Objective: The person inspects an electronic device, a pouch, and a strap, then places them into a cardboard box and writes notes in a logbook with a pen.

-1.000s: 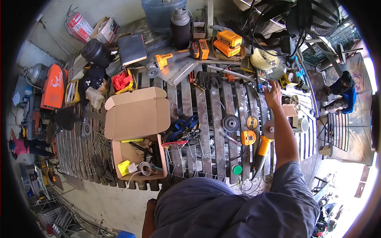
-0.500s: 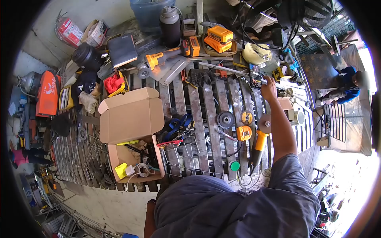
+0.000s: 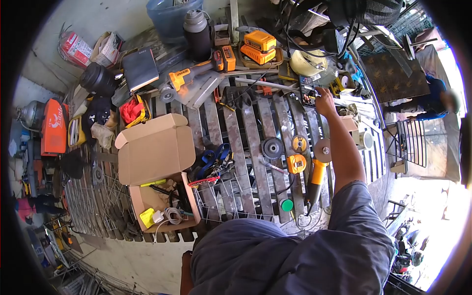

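My right hand (image 3: 324, 102) reaches across the slatted metal table (image 3: 251, 162), its fingers bent at the right edge of a dark phone-like device (image 3: 308, 91). Whether anything sits between the fingertips is too small to tell. Below that arm lie an orange angle grinder (image 3: 317, 179) with a disc, an orange guard-like part (image 3: 296, 163) and two round discs, one of them black (image 3: 272, 147). Of my left arm only a strip shows beside the shirt at the bottom; the hand itself is out of sight.
An open cardboard box (image 3: 164, 196) holds cables. Another orange grinder (image 3: 179, 78), a black bottle (image 3: 197, 37) and orange battery chargers (image 3: 259, 46) stand along the back. One person (image 3: 432, 98) is at the far right, another (image 3: 29, 206) at the far left.
The view has shifted, so the table's objects appear further left. A white item visible at my right fingers earlier no longer shows clearly, and the hand is now against the dark device.
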Demonstrator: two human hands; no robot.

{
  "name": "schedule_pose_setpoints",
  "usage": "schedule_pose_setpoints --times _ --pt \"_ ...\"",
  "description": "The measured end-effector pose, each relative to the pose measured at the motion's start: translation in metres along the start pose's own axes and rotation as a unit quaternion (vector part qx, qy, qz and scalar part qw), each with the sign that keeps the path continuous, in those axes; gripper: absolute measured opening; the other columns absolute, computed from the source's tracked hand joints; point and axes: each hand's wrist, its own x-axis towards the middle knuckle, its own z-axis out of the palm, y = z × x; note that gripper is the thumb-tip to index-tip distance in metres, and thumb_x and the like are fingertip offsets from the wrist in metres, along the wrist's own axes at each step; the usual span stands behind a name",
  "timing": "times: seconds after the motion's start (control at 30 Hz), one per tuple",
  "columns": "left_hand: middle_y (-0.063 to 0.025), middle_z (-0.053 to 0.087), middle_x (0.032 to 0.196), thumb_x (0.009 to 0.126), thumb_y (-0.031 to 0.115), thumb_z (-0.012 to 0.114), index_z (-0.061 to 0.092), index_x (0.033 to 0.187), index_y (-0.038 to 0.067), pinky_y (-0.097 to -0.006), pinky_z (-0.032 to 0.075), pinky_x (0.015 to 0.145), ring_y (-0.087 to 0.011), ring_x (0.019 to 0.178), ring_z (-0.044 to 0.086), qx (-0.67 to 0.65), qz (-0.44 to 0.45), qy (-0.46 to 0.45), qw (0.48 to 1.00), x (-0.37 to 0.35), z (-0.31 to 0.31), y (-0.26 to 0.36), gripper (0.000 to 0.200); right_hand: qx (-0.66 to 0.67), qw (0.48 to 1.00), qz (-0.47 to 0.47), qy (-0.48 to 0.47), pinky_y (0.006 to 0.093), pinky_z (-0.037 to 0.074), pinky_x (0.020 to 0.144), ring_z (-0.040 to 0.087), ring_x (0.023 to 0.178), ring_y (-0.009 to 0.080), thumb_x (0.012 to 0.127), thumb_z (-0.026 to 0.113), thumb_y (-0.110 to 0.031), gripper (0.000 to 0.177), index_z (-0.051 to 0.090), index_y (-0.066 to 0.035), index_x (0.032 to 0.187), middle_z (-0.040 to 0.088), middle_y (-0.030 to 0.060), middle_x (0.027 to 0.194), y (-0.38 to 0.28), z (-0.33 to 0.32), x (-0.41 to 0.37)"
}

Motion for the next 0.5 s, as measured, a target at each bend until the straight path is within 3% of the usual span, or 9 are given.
schedule_pose_setpoints --times 0.5 --pt "-0.0209 0.081 0.106 0.103 0.028 0.067 0.078 0.108 0.0 -0.0473 0.063 0.076 -0.034 0.091 0.079 0.005 -0.004 -0.002 1.0 -0.0011 -0.0017 0.0016 0.03 0.024 0.999 0.004 0.022 0.0503 0.047 0.118 0.058 0.137 0.0454 0.089 0.059 -0.003 0.054 0.07 -0.012 0.141 0.064 0.0244 0.143 0.0026 -0.0022 -0.0011"
